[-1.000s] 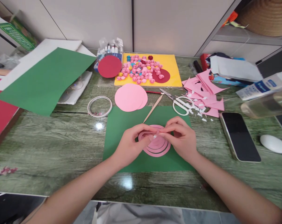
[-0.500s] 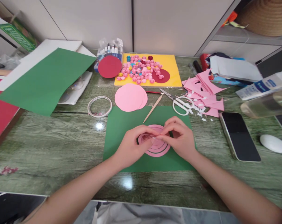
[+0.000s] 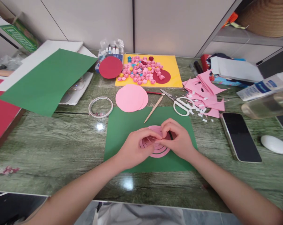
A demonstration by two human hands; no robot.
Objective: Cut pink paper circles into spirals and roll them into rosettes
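Note:
A pink paper spiral (image 3: 160, 153), cut in rings from a disc, lies on a green paper sheet (image 3: 136, 120). Over it my left hand (image 3: 134, 147) and my right hand (image 3: 179, 137) meet with thumbs and fingers pinched together. Between the fingertips is a part of the pink paper, mostly hidden. Behind the hands a pointed wooden stick (image 3: 154, 108) lies slantwise, near white-handled scissors (image 3: 182, 106). To its left rest uncut pink paper circles (image 3: 129, 97), overlapping.
A tape roll (image 3: 100, 107) lies left of the green sheet. Many small rolled paper flowers (image 3: 141, 70) sit on a yellow sheet (image 3: 175, 70) at the back. Pink paper scraps (image 3: 207, 93) are heaped at right, with a phone (image 3: 241, 137) and a white mouse (image 3: 274, 144) beyond.
My fingers have shifted slightly on the pink paper; the left fingertips have moved a little to the right and the pinch is closer. The surrounding things stay put.

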